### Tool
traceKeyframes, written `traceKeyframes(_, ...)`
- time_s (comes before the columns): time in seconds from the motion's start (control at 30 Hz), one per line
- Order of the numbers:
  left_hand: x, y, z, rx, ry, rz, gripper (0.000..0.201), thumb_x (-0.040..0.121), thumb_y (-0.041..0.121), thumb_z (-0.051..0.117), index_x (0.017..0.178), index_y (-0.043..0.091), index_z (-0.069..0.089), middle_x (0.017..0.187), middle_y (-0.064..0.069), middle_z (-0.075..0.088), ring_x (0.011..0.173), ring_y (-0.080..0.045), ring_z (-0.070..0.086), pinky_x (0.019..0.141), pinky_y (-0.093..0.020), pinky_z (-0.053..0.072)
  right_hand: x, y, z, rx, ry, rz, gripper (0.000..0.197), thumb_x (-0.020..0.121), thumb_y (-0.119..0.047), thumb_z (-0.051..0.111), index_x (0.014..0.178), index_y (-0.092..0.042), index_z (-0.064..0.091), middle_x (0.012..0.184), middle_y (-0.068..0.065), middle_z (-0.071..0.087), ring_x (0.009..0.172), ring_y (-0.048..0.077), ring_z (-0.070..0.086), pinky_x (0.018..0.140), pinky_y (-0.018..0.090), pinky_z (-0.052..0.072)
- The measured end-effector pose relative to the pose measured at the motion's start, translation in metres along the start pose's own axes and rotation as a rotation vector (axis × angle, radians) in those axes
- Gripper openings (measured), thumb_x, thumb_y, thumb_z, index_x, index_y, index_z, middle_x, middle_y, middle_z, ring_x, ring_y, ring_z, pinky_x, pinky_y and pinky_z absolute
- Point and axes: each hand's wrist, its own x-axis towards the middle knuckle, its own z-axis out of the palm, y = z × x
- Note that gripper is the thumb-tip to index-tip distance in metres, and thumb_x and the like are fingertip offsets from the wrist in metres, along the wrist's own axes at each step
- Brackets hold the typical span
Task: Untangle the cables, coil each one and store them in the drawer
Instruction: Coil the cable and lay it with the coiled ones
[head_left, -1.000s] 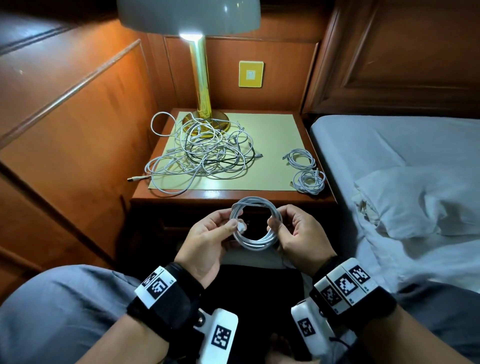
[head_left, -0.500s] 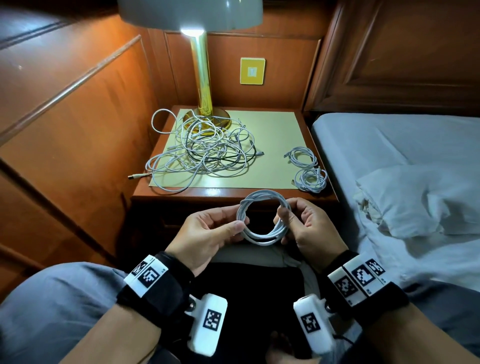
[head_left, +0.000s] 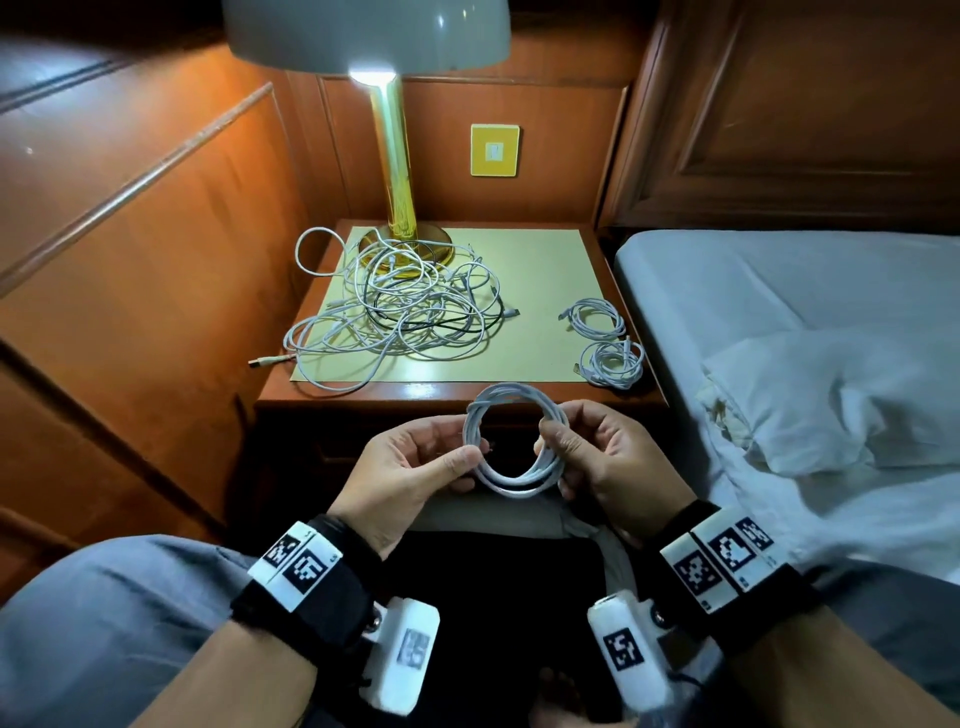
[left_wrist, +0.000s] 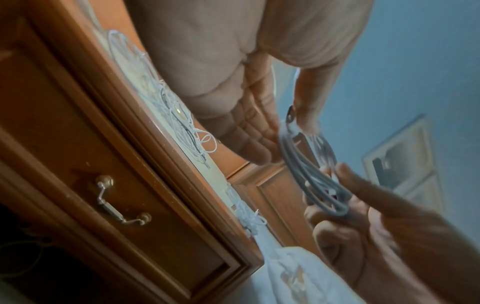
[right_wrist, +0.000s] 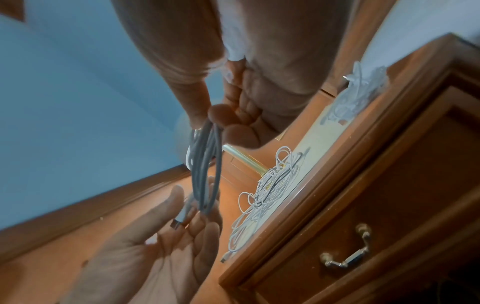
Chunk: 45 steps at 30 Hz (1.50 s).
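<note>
A coiled white cable (head_left: 511, 394) hangs in front of the nightstand, held between both hands. My left hand (head_left: 457, 447) pinches its left side with thumb and fingers, and a connector end lies at those fingers (right_wrist: 179, 221). My right hand (head_left: 558, 452) pinches the coil's right side (right_wrist: 205, 164). A big tangle of white and black cables (head_left: 400, 306) lies on the nightstand's yellow mat by the lamp base. Two small coiled white cables (head_left: 595, 317) (head_left: 613, 364) sit at the mat's right edge. The drawer (left_wrist: 145, 218) under the top is closed, with its metal handle (right_wrist: 345, 259) in view.
A brass lamp (head_left: 395, 197) stands at the back of the nightstand (head_left: 467, 392). Wood panelling closes in the left side and the back. A bed with a white pillow (head_left: 831, 395) lies to the right. My knees are below the hands.
The coil has stayed between both hands and turned slightly. My left fingers have shifted their hold along its left side. The cables on the nightstand have not moved.
</note>
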Motion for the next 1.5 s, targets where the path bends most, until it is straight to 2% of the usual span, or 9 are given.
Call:
traceKeyframes(0.17, -0.002, -0.005, 0.002, 0.117, 0.019, 0.034, 0.042, 0.071, 0.017, 0.079, 0.110, 0.006, 0.068, 0.093, -0.009, 0.073, 0.079, -0.018, 0.068, 0.068, -0.027, 0.056, -0.002, 0.001, 0.001, -0.172, -0.002, -0.045, 0.013, 0.093, -0.015, 0.065, 0.097, -0.003, 0.063, 0.085, 0.034, 0.061, 0.046, 0.013, 0.046, 0.046, 0.020, 0.041)
traceKeyframes(0.33, -0.002, -0.013, 0.004, 0.111, 0.072, 0.019, 0.023, 0.087, 0.012, 0.070, 0.108, 0.003, 0.066, 0.088, -0.012, 0.074, 0.081, -0.021, 0.070, 0.071, -0.034, 0.057, 0.002, 0.006, 0.000, -0.175, 0.000, -0.026, 0.010, 0.094, -0.015, 0.064, 0.094, -0.005, 0.063, 0.084, 0.025, 0.063, 0.045, 0.011, 0.047, 0.046, 0.019, 0.042)
traceKeyframes(0.47, -0.001, -0.012, 0.004, 0.043, 0.090, 0.000, 0.040, 0.080, 0.021, 0.071, 0.113, -0.001, 0.064, 0.093, -0.014, 0.075, 0.082, -0.023, 0.071, 0.066, -0.030, 0.058, 0.004, 0.009, -0.001, -0.197, 0.012, -0.022, 0.010, 0.096, -0.015, 0.063, 0.093, -0.005, 0.063, 0.085, 0.033, 0.063, 0.044, 0.009, 0.047, 0.046, 0.019, 0.042)
traceKeyframes(0.73, 0.000, -0.010, 0.006, -0.101, 0.040, -0.032, 0.046, 0.078, 0.018, 0.080, 0.114, -0.002, 0.059, 0.088, -0.009, 0.073, 0.075, -0.018, 0.069, 0.059, -0.028, 0.056, 0.008, 0.015, -0.002, -0.171, 0.051, 0.034, 0.013, 0.095, -0.022, 0.065, 0.095, -0.009, 0.066, 0.074, 0.015, 0.059, 0.049, 0.013, 0.049, 0.046, 0.022, 0.045)
traceKeyframes(0.87, 0.002, -0.008, 0.008, -0.147, 0.004, -0.036, 0.039, 0.080, 0.014, 0.067, 0.115, -0.002, 0.058, 0.087, -0.010, 0.071, 0.075, -0.016, 0.067, 0.062, -0.029, 0.054, 0.008, 0.012, 0.000, -0.116, 0.047, 0.038, 0.014, 0.096, -0.021, 0.063, 0.096, -0.007, 0.064, 0.078, 0.015, 0.063, 0.048, 0.012, 0.046, 0.044, 0.022, 0.043)
traceKeyframes(1.07, 0.001, -0.007, 0.008, -0.129, 0.028, -0.023, 0.028, 0.085, 0.010, 0.072, 0.110, 0.004, 0.061, 0.096, -0.013, 0.074, 0.080, -0.021, 0.069, 0.064, -0.032, 0.053, 0.009, 0.010, 0.002, -0.073, 0.045, 0.032, 0.016, 0.096, -0.019, 0.062, 0.097, -0.004, 0.063, 0.078, 0.007, 0.067, 0.045, 0.010, 0.044, 0.042, 0.020, 0.038)
traceKeyframes(1.27, 0.000, -0.005, 0.006, -0.126, 0.029, -0.037, 0.037, 0.079, 0.010, 0.069, 0.114, 0.002, 0.061, 0.094, -0.014, 0.074, 0.081, -0.022, 0.070, 0.074, -0.039, 0.054, 0.011, 0.014, 0.002, -0.078, 0.071, 0.051, 0.019, 0.094, -0.023, 0.065, 0.099, -0.005, 0.067, 0.081, 0.006, 0.073, 0.060, 0.025, 0.044, 0.047, 0.024, 0.034)
traceKeyframes(1.37, -0.001, -0.006, 0.006, -0.014, 0.053, -0.031, 0.031, 0.086, 0.009, 0.073, 0.113, 0.003, 0.061, 0.098, -0.014, 0.075, 0.084, -0.021, 0.070, 0.069, -0.033, 0.054, 0.011, 0.015, 0.001, -0.109, 0.073, 0.016, 0.017, 0.094, -0.020, 0.065, 0.100, -0.004, 0.067, 0.084, 0.009, 0.072, 0.060, 0.009, 0.057, 0.052, 0.015, 0.043)
traceKeyframes(1.5, 0.000, -0.008, 0.006, 0.084, 0.081, -0.030, 0.024, 0.091, 0.008, 0.065, 0.114, 0.003, 0.061, 0.102, -0.014, 0.076, 0.089, -0.022, 0.071, 0.070, -0.032, 0.056, 0.011, 0.018, -0.001, -0.167, 0.052, -0.007, 0.014, 0.094, -0.022, 0.066, 0.099, -0.009, 0.068, 0.083, 0.003, 0.072, 0.064, 0.009, 0.059, 0.054, 0.022, 0.046)
